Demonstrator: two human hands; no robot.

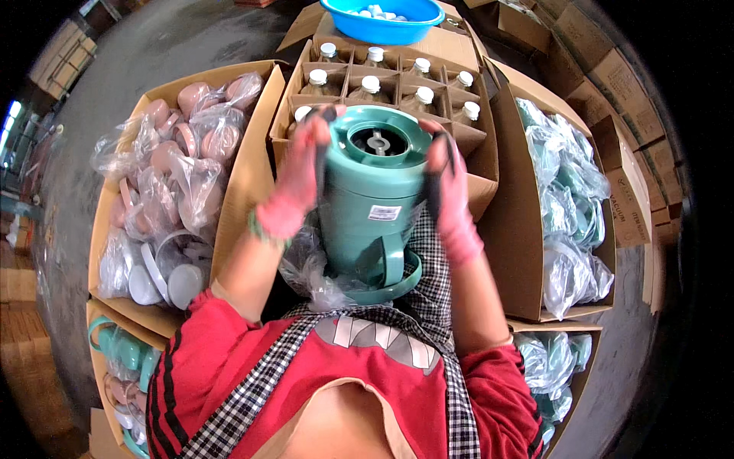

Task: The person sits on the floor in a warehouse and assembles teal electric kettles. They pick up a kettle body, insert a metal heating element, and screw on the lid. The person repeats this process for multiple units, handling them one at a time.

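A green vacuum jug (367, 206) stands in front of my body, between my forearms. Its upper end shows a green ring around a dark round opening with a grey piece in the middle. The handle is low on the near side, by a green curved rim at the bottom. My left hand (297, 172), in a pink and black glove, is closed against the left of the jug's upper edge. Opposite it, my right hand (447, 180), gloved alike, closes on the right side. Both hands are somewhat blurred. Clear plastic wrap (310, 268) lies at the jug's lower left.
Ahead, a divided carton (489, 164) holds several white-capped bottles (370, 86). A blue basin (382, 29) with small white pieces sits beyond. Cartons of bagged pink parts (168, 157) and bagged green parts (562, 183) flank me. Stacked boxes (619, 84) line the right.
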